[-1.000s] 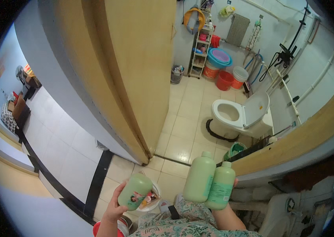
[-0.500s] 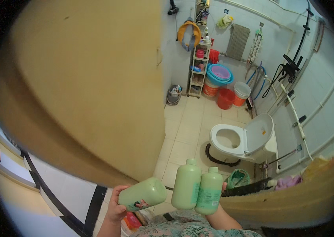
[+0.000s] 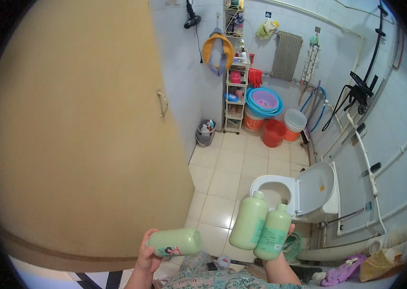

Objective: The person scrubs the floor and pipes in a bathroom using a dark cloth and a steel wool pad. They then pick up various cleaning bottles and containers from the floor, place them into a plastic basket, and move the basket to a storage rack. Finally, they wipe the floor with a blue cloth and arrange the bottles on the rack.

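Observation:
My left hand (image 3: 148, 255) is closed round one end of a light green bottle (image 3: 177, 241), which lies on its side in the air with its base toward the right. Two more light green bottles stand nearly upright, tilted a little, in my right hand (image 3: 280, 262): a larger green bottle (image 3: 249, 221) and, against its right side, a smaller capped green bottle (image 3: 273, 233) with a printed label. The fingers of that hand are mostly hidden behind them; fingertips show at the smaller bottle's right edge.
A tan door (image 3: 83, 120) with a handle fills the left. Ahead, a toilet (image 3: 316, 185) with raised lid stands at the right. Farther off are a narrow shelf rack (image 3: 235, 108), a grey bin (image 3: 206, 135), a red bucket (image 3: 274, 134) and stacked basins (image 3: 275, 108). A green basket (image 3: 292, 243) sits beside the toilet.
The view has moved forward into the bathroom; the toilet and door handle appear closer and lower. Both hands keep their bottles, and the right pair has shifted rightward in view.

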`<state>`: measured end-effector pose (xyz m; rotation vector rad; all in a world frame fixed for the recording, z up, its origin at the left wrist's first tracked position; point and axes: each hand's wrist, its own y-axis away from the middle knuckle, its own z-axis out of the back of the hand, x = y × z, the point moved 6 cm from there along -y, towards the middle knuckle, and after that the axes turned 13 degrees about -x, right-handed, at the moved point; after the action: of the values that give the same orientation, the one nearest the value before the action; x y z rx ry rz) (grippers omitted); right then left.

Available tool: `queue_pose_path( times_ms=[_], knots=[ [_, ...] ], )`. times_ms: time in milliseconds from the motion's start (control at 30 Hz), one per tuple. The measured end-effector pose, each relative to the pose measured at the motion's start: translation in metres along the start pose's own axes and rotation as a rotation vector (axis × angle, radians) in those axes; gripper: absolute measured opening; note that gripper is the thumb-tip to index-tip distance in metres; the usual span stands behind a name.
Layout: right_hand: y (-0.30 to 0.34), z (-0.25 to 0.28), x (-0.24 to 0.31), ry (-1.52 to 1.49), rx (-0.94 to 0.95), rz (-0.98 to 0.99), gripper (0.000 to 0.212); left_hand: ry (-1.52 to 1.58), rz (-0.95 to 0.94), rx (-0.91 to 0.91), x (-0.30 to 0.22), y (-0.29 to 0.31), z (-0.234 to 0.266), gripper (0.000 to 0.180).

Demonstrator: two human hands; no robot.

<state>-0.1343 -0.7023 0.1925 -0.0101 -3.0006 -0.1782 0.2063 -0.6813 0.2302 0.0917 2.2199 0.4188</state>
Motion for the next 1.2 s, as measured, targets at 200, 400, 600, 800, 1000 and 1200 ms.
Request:
queue_pose_path(
  times_ms=[200, 400, 600, 800, 1000, 1200],
  knots=[
    [-0.073, -0.011, 0.029, 0.058, -0.071, 0.219, 0.078, -0.075, 0.015, -0.068, 0.005, -0.094, -0.022, 0.067],
    [-0.161, -0.006, 0.059, 0.058, -0.036, 0.399, 0.076, -0.200, -0.002, 0.109, 0.004, -0.222, -0.075, 0.062],
    [-0.232, -0.012, 0.081, -0.044, -0.058, 0.430, 0.079, -0.316, 0.101, 0.129, 0.012, -0.328, -0.136, 0.058],
    [-0.284, -0.009, 0.131, -0.027, -0.119, 0.479, 0.079, -0.354, 0.068, 0.167, 0.038, -0.421, -0.205, 0.054],
    [-0.363, -0.020, 0.200, -0.092, 0.004, 0.448, 0.080, -0.465, -0.020, 0.174, 0.048, -0.486, -0.288, 0.054],
    [-0.435, -0.012, 0.254, -0.049, 0.018, 0.467, 0.074, -0.575, -0.147, 0.134, 0.052, -0.546, -0.341, 0.054]
  ],
)
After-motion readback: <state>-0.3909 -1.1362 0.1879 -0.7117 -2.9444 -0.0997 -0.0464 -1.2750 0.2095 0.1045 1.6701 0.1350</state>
